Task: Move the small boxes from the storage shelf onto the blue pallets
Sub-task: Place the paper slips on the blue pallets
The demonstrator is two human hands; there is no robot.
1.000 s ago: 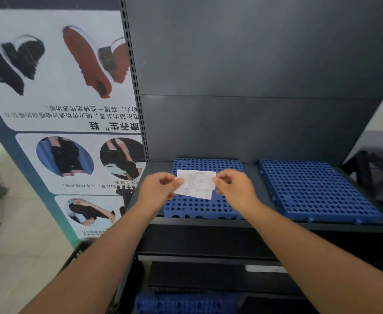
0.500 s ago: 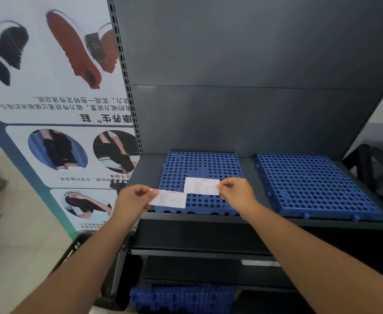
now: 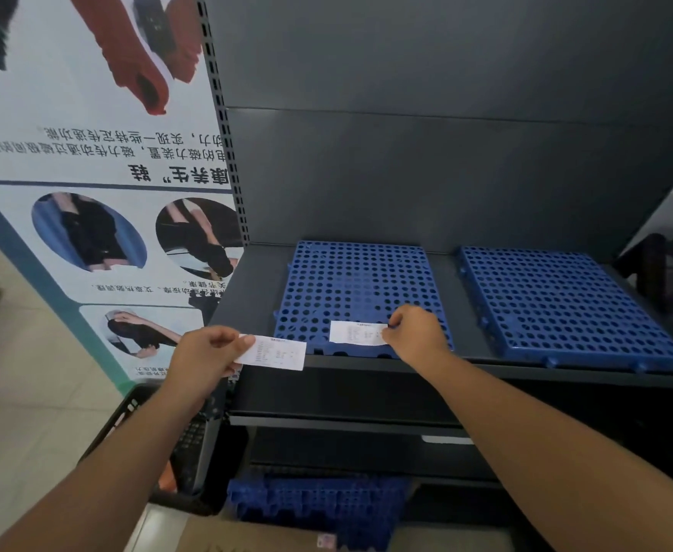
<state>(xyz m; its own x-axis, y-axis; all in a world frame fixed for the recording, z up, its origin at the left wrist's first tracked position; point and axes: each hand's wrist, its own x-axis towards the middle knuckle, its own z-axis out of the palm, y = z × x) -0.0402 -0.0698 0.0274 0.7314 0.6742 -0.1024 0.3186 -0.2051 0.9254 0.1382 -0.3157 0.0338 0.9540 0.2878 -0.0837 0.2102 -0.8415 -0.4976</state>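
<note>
Both bare forearms reach forward toward the left blue pallet (image 3: 350,280), which lies flat on the dark shelf (image 3: 259,280). The right hand (image 3: 416,334) sits over that pallet's front edge, knuckles up, thumb and forefinger pinching a white slip (image 3: 358,333) low over the pallet's front strip; whether the paper touches it is unclear. The left hand (image 3: 207,352) hovers just left of the pallet's front corner, fingers curled, pinching a second slip (image 3: 273,351). The right blue pallet (image 3: 562,304) lies beside the first, across a narrow gap.
</note>
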